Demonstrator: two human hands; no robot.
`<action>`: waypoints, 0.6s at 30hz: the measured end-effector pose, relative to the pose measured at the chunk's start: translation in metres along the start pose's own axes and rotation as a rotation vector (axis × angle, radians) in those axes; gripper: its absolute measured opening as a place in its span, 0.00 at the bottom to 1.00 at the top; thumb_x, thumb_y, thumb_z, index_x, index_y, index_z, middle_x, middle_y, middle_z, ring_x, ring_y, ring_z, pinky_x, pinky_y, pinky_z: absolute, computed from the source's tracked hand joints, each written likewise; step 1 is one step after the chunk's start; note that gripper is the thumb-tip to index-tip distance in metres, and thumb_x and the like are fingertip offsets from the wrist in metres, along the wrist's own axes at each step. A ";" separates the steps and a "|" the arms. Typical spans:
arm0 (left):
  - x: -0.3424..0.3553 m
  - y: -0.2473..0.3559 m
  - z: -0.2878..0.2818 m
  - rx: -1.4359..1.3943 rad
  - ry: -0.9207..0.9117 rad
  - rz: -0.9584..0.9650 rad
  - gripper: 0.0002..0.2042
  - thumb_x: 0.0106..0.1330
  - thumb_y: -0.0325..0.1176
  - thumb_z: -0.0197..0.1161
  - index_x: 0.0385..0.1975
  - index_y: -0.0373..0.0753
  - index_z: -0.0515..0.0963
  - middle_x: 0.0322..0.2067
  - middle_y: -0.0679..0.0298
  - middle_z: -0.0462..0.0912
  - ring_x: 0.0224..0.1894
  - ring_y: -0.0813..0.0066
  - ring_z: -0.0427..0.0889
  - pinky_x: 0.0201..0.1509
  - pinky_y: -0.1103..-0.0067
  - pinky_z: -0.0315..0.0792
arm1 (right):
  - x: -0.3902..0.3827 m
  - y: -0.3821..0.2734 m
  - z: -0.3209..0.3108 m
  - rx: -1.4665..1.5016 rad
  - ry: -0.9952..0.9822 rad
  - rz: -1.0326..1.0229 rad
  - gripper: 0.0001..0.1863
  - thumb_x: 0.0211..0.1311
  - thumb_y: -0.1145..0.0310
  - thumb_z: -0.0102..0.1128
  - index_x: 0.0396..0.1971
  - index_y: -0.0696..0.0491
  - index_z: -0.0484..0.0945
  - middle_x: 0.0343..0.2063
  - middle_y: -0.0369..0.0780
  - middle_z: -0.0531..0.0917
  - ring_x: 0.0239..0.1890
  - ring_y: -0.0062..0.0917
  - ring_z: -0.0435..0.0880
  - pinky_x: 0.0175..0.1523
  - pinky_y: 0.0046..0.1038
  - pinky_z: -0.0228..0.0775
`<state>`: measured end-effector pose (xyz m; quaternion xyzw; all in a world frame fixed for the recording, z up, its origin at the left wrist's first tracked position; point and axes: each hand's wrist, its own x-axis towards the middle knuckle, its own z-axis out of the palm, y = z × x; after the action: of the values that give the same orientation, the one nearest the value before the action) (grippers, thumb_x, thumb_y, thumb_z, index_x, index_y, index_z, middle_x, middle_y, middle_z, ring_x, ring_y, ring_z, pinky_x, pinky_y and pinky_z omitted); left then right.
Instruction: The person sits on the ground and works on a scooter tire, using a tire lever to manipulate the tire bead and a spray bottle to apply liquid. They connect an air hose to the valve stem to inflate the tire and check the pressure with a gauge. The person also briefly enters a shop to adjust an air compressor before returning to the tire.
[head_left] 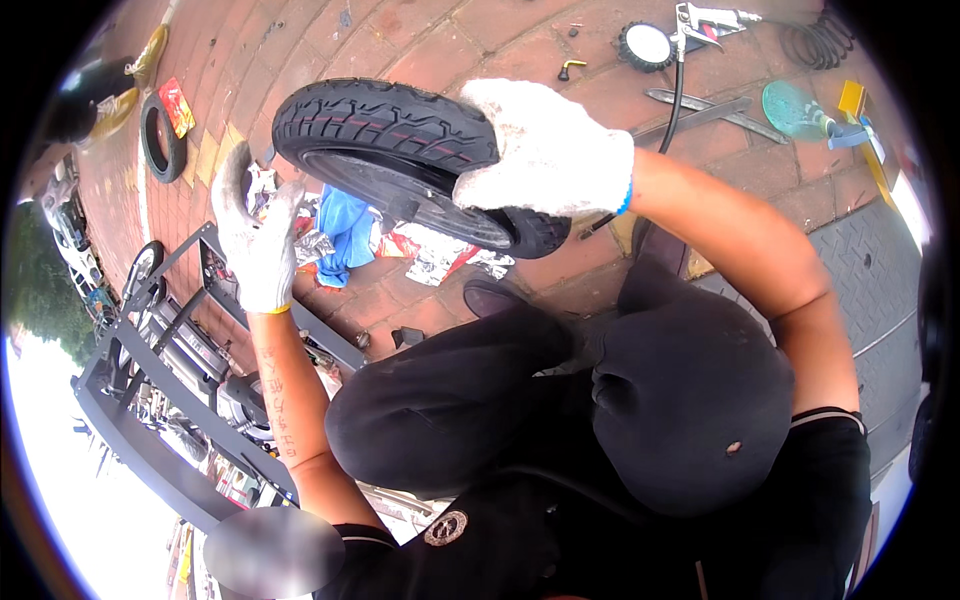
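Observation:
My right hand (545,150), in a white knit glove, grips the near side of a black scooter tyre (385,125) and holds it up over the red brick paving. The tyre's tread faces the camera and its inner rim shows below. In the same kind of glove, my left hand (255,235) hangs just left of the tyre with its fingers apart and nothing in it. My knees in black trousers (560,400) fill the lower middle.
Another black tyre (160,140) lies on the paving at far left. A blue cloth (345,225) and torn wrappers (435,255) lie under the held tyre. An air gauge with hose (648,45), flat metal levers (700,105) and a dark metal rack (180,350) surround me.

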<state>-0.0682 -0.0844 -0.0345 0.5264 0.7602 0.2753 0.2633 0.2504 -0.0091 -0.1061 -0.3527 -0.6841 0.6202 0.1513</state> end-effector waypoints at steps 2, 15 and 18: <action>0.020 0.079 -0.016 0.239 -0.215 0.361 0.37 0.55 0.37 0.80 0.66 0.35 0.74 0.64 0.49 0.77 0.64 0.56 0.79 0.71 0.65 0.71 | 0.013 -0.020 -0.010 -0.108 -0.101 -0.070 0.34 0.49 0.52 0.76 0.50 0.61 0.79 0.44 0.54 0.83 0.49 0.50 0.83 0.56 0.42 0.75; -0.004 0.121 -0.040 0.412 -0.660 0.113 0.40 0.49 0.40 0.82 0.62 0.28 0.74 0.49 0.52 0.81 0.51 0.65 0.83 0.63 0.71 0.74 | 0.071 -0.117 -0.057 -0.279 -0.579 -0.705 0.10 0.46 0.69 0.68 0.28 0.60 0.84 0.27 0.54 0.85 0.32 0.49 0.86 0.39 0.42 0.77; -0.027 0.132 -0.026 0.416 -0.588 0.087 0.37 0.54 0.39 0.78 0.63 0.28 0.73 0.48 0.49 0.83 0.51 0.59 0.85 0.61 0.69 0.76 | 0.092 -0.115 -0.036 -0.415 -0.678 -0.697 0.09 0.44 0.72 0.66 0.27 0.61 0.83 0.26 0.55 0.84 0.32 0.50 0.86 0.39 0.42 0.77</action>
<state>0.0086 -0.0744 0.0790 0.6572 0.6685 -0.0374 0.3462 0.1751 0.0817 -0.0111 0.0935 -0.8798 0.4638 0.0457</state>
